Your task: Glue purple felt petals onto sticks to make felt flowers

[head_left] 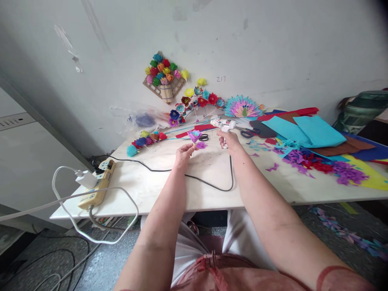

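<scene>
One purple paper flower (pixel 194 135) is pinched below its petals by the nearly closed left hand (pixel 185 152) over the worktop (pixel 209 198), while at three o'clock the right hand (pixel 230 141) curls around a white glue gun (pixel 226 125) aimed toward nine o'clock.

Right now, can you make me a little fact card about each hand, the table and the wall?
Left hand: holds a purple-and-blue paper flower
Right hand: grips a white glue gun with a black cord
White table, left end: cream rectangular power strip
Right end: light-blue sheets, purple paper scraps
Pale grey wall: colourful flowers above a tan stick basket
</scene>
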